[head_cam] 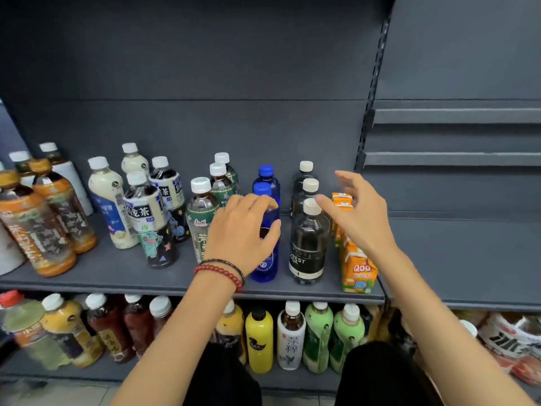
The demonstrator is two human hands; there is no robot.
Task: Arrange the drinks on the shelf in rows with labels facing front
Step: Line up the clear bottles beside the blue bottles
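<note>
Drinks stand on the dark grey shelf (123,271) in rows running front to back. My left hand (240,230), with bead bracelets on the wrist, curls its fingers and thumb round the upper part of the front blue bottle (265,268). Another blue bottle (265,183) stands behind it. To the right is a row of three black soda bottles (307,244). My right hand (361,213) hovers open with spread fingers over the orange juice cartons (357,273), its forefinger tip close to the front black bottle's white cap. Green-label tea bottles (202,212) stand left of my left hand.
Further left are black-and-cream cartoon bottles (152,227), milky bottles (108,200) and orange-label tea bottles (38,230). The shelf below (292,379) holds yellow, white and green bottles. The neighbouring bay on the right (468,259) has a bare shelf.
</note>
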